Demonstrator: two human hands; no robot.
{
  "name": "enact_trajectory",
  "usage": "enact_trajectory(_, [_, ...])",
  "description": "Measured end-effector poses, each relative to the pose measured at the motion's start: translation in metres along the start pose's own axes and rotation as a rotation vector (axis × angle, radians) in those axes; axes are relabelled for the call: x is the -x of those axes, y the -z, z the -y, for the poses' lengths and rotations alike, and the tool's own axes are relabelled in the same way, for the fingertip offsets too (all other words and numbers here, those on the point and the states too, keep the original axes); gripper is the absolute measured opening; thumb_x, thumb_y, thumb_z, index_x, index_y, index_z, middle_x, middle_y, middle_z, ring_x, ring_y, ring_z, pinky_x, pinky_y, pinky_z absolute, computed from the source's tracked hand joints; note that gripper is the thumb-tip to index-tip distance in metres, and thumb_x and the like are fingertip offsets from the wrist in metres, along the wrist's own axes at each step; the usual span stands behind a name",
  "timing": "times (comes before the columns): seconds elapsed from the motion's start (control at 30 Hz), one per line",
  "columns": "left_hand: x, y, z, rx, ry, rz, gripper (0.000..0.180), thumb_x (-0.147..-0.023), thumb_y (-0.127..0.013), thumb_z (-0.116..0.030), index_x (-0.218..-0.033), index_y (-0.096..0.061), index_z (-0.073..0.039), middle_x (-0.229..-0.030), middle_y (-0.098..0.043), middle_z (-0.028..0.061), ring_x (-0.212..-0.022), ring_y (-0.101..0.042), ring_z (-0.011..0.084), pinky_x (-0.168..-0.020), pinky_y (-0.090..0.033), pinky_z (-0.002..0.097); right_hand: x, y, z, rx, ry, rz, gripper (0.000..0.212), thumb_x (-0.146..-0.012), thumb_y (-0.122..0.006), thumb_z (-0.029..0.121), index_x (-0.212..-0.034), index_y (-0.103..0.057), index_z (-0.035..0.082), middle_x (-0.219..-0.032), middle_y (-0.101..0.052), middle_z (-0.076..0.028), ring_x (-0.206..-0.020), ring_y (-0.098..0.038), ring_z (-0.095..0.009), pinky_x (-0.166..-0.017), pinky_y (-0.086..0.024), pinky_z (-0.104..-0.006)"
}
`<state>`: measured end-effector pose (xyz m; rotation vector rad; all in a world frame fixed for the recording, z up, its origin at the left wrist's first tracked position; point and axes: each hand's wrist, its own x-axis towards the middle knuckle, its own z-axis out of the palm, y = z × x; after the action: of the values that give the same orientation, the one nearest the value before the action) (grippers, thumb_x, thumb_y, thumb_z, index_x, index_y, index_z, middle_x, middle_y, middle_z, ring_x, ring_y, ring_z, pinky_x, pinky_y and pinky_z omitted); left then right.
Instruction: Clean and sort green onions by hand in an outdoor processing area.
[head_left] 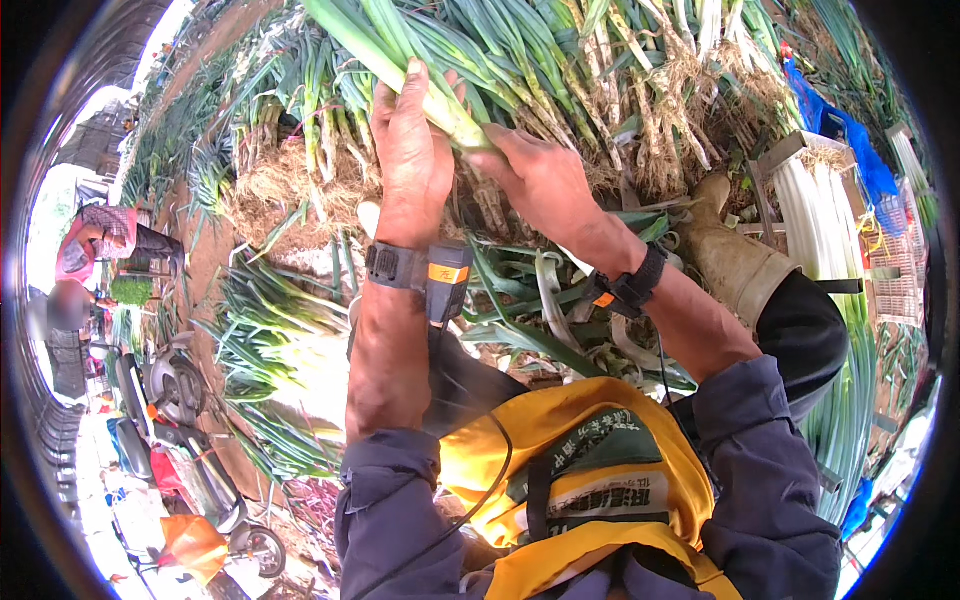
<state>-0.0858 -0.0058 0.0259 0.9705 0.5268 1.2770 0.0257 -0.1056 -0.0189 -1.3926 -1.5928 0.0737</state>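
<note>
A thick leek [453, 115] slants across the top centre, green leaves toward the upper left and pale base toward the lower right. My left hand [410, 140] is closed round its shaft, the thumb lying along it. At the base end, the fingers of my right hand [545, 185] are closed on the leek; their tips are partly hidden. Just beyond both hands lie heaped leeks with dirty roots [655, 140]. Loose stripped leaves [540, 325] are strewn below my hands, in front of my yellow apron [590, 400].
At right, white-stemmed leeks [815, 225] lie in a wooden-edged frame beside a blue plastic sheet [840, 125] and a pale crate [895, 260]. Another leek pile [285, 340] is at left. My boot [735, 255] stands right of my hands. Farther left are a person [100, 235] and a motorbike [185, 440].
</note>
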Motion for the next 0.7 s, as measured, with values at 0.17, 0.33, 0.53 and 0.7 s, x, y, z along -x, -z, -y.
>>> enact_trajectory(0.17, [-0.001, 0.005, 0.0, 0.146, -0.004, 0.0, 0.03, -0.096, -0.066, -0.017, -0.121, -0.053, -0.008, -0.107, -0.057, 0.0033, -0.097, -0.062, 0.023, -0.089, -0.055, 0.044, -0.001, -0.001, -0.005, 0.032, 0.006, 0.022, 0.025, -0.096, -0.062, 0.027, -0.104, -0.064, 0.004, -0.081, -0.066, -0.016, -0.066, -0.064, -0.036, -0.056, -0.051, -0.0437])
enact_trajectory(0.33, [0.001, 0.001, 0.003, 0.143, -0.037, -0.03, 0.032, -0.094, -0.067, -0.013, -0.123, -0.052, -0.008, -0.108, -0.057, 0.0028, -0.098, -0.06, 0.0221, -0.09, -0.054, 0.0444, 0.0, -0.002, -0.007, 0.122, 0.013, 0.006, 0.019, -0.098, -0.058, 0.023, -0.098, -0.063, 0.004, -0.08, -0.066, -0.017, -0.065, -0.064, -0.036, -0.056, -0.05, -0.0443])
enact_trajectory(0.53, [0.0, -0.002, 0.005, 0.161, -0.049, -0.057, 0.038, -0.095, -0.065, -0.014, -0.128, -0.05, -0.007, -0.114, -0.057, 0.0061, -0.103, -0.058, 0.025, -0.095, -0.05, 0.0477, -0.008, 0.005, -0.036, 0.069, -0.188, 0.001, 0.024, -0.096, -0.06, 0.027, -0.093, -0.061, 0.004, -0.076, -0.065, -0.017, -0.068, -0.066, -0.037, -0.059, -0.052, -0.0459])
enact_trajectory(0.7, [-0.001, 0.014, -0.002, 0.186, -0.028, -0.077, 0.035, -0.093, -0.066, -0.011, -0.125, -0.051, -0.008, -0.11, -0.058, 0.0042, -0.104, -0.058, 0.0211, -0.091, -0.051, 0.0431, -0.017, 0.015, -0.002, -0.026, -0.134, 0.026, 0.033, -0.093, -0.066, 0.038, -0.106, -0.069, 0.008, -0.094, -0.064, -0.011, -0.081, -0.064, -0.034, -0.07, -0.052, -0.0397])
